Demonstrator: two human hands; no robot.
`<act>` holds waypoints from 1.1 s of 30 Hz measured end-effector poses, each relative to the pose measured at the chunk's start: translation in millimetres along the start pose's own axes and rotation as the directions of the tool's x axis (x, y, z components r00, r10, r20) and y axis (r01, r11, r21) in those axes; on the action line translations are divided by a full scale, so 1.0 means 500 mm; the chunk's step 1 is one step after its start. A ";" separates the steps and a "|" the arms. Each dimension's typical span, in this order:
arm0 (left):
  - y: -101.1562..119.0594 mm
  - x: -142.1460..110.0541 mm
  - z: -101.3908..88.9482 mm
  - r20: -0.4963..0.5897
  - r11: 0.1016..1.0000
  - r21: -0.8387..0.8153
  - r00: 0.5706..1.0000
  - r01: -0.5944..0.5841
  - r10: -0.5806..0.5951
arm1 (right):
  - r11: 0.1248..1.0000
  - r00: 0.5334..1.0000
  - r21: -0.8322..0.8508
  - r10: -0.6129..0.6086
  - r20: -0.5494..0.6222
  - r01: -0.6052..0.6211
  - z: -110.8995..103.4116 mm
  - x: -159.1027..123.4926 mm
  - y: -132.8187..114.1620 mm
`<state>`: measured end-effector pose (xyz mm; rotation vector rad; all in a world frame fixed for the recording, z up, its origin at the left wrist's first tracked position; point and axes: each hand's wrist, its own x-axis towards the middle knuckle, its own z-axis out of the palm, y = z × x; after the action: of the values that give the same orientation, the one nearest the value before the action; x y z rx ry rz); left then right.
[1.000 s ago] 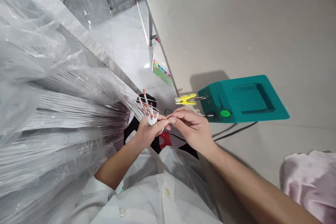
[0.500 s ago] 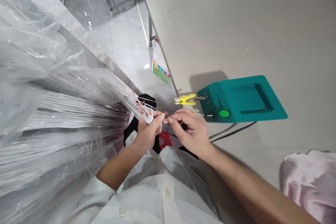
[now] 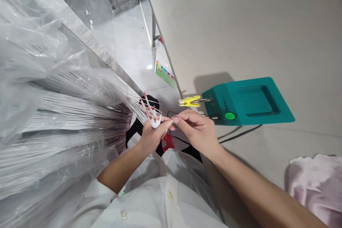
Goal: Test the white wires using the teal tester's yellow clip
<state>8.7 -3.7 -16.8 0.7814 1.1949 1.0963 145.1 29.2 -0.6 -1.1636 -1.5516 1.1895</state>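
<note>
A bundle of thin white wires (image 3: 154, 122) with reddish-brown ends is gripped in my left hand (image 3: 153, 136), the ends standing up above the fingers. My right hand (image 3: 197, 128) is pinched at the tip of my left thumb, the two hands' fingertips meeting. What lies in that pinch is too small and covered to make out. Just right of my hands, a yellow clip (image 3: 189, 101) sits on a metal rod of a teal device (image 3: 283, 112) with a green button (image 3: 230, 115).
Long white wires (image 3: 72, 110) under clear plastic sheeting (image 3: 40, 53) fill the left side. The grey table (image 3: 240, 25) takes up the right, with a pale pink cloth (image 3: 315, 188) at its near corner. A printed box (image 3: 165, 69) and a wheeled metal rack (image 3: 124, 3) stand on the floor.
My right hand's fingertips have closed in against my left thumb and moved slightly. The wire ends in my left hand have shifted a little to the right and bunched more upright.
</note>
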 end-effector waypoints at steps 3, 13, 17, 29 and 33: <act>0.010 -0.004 0.008 -0.061 0.998 0.057 0.998 0.023 -0.020 | 0.915 0.973 -0.343 -0.231 -0.020 0.210 -0.004 -0.003 0.005; 0.013 0.006 0.004 -0.169 0.999 0.030 0.985 0.016 -0.011 | 0.651 0.858 -0.594 -0.495 0.139 0.473 -0.023 -0.008 0.015; 0.009 0.003 -0.006 -0.138 0.999 0.044 0.990 0.020 -0.014 | 0.943 0.979 -0.283 -0.196 -0.052 0.173 -0.014 -0.001 0.008; 0.024 -0.007 0.011 -0.133 0.975 0.221 0.991 0.024 0.006 | 0.799 0.941 -0.506 -0.325 0.092 0.326 -0.010 -0.008 0.014; 0.026 -0.008 0.017 -0.144 0.976 0.213 0.989 0.042 -0.011 | 0.597 0.868 -0.657 -0.456 0.196 0.461 -0.014 -0.011 0.019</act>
<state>13.6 -2.7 -1.6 0.8607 1.4592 1.0244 154.5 26.5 -9.0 -1.0731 -2.2267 0.2356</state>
